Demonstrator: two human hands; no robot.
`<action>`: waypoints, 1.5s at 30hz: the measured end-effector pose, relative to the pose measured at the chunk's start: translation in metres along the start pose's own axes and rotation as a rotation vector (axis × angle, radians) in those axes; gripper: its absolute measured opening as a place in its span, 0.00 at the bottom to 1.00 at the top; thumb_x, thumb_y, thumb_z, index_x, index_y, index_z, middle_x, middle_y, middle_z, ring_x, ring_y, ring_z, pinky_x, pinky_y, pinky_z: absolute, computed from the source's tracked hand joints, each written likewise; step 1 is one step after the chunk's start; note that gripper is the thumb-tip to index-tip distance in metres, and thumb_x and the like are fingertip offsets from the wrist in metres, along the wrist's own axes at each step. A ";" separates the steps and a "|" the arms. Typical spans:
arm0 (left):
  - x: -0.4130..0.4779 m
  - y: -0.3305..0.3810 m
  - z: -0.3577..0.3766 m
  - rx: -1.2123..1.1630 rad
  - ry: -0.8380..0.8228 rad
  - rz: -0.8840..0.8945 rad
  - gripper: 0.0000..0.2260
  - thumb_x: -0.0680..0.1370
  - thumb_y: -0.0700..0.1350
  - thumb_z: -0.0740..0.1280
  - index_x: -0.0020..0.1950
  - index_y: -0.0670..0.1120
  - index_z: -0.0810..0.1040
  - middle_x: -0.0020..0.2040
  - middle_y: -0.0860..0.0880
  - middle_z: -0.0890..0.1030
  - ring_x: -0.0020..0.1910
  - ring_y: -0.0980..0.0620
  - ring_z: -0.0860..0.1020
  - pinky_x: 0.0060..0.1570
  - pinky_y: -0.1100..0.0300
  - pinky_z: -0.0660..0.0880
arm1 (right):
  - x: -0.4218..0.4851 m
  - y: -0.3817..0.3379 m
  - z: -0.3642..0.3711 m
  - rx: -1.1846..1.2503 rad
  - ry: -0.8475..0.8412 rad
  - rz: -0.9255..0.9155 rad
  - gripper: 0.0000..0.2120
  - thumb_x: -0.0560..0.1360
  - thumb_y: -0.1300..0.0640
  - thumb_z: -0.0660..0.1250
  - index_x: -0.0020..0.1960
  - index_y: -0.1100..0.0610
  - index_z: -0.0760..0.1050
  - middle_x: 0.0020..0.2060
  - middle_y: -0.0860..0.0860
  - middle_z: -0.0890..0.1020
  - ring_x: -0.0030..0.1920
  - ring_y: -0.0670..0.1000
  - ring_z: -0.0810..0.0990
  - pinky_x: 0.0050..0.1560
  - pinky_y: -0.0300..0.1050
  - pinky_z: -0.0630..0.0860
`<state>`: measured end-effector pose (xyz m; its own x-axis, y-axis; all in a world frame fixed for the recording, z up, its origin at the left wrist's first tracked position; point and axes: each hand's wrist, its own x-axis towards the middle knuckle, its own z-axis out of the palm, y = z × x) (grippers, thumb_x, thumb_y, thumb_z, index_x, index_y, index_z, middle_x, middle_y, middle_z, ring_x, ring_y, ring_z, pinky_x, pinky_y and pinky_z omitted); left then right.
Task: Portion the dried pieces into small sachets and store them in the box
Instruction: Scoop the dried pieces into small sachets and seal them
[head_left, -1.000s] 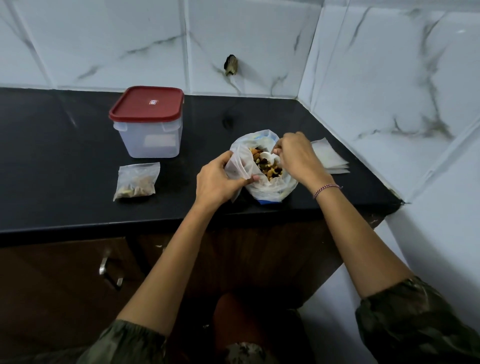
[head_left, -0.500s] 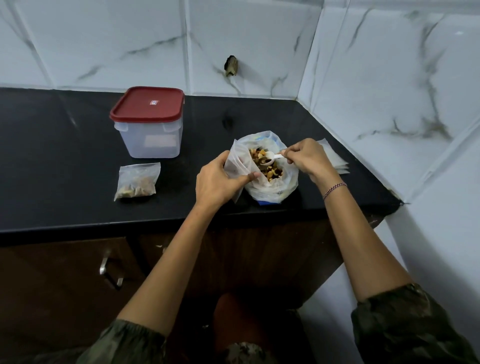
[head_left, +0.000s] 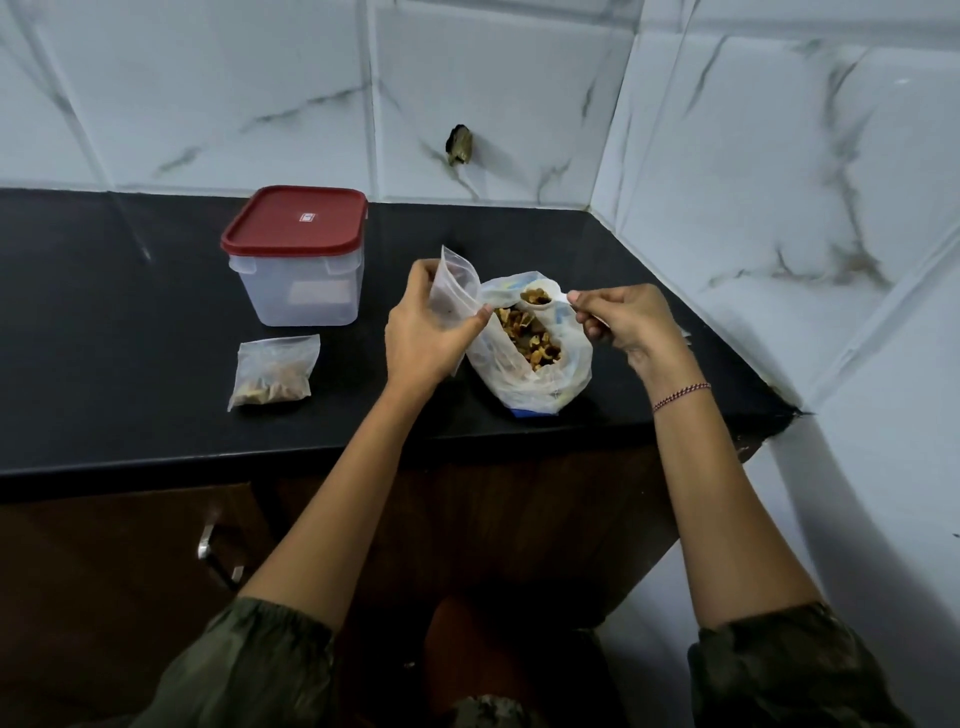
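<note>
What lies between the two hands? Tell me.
Head view: the loaded spoon over the open bag of dried pieces, between the left hand with its sachet and the right hand.

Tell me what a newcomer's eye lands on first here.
At centre, the left hand holds a small clear plastic sachet upright while the right hand holds a white spoon of dried pieces over the open white plastic bag. Left of them sit a red-lidded clear plastic box and one filled sachet.
</note>
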<state>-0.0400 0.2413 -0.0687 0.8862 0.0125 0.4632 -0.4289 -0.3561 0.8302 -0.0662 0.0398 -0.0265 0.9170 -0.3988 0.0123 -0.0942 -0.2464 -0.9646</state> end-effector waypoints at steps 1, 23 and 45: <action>0.001 -0.002 0.002 0.001 -0.016 -0.002 0.22 0.70 0.52 0.74 0.59 0.48 0.70 0.49 0.56 0.78 0.49 0.54 0.78 0.50 0.54 0.78 | -0.002 -0.003 0.001 0.056 -0.010 0.011 0.09 0.71 0.58 0.73 0.46 0.64 0.81 0.30 0.51 0.79 0.27 0.44 0.72 0.31 0.33 0.73; 0.002 -0.015 0.008 0.024 0.005 0.016 0.20 0.72 0.56 0.72 0.56 0.47 0.71 0.47 0.53 0.80 0.45 0.54 0.79 0.46 0.51 0.79 | -0.047 -0.035 0.059 -0.455 0.101 -0.547 0.06 0.73 0.51 0.71 0.47 0.52 0.84 0.43 0.46 0.85 0.43 0.41 0.81 0.41 0.23 0.68; 0.003 -0.017 0.005 -0.015 -0.105 -0.007 0.29 0.68 0.47 0.77 0.62 0.46 0.66 0.61 0.46 0.76 0.60 0.48 0.76 0.57 0.48 0.76 | -0.040 -0.011 0.061 -0.387 0.158 -0.685 0.07 0.73 0.54 0.71 0.48 0.55 0.84 0.44 0.48 0.85 0.45 0.42 0.81 0.47 0.25 0.73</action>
<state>-0.0288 0.2422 -0.0828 0.9022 -0.0831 0.4233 -0.4248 -0.3426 0.8380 -0.0782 0.1122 -0.0328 0.7571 -0.1610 0.6332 0.3151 -0.7590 -0.5697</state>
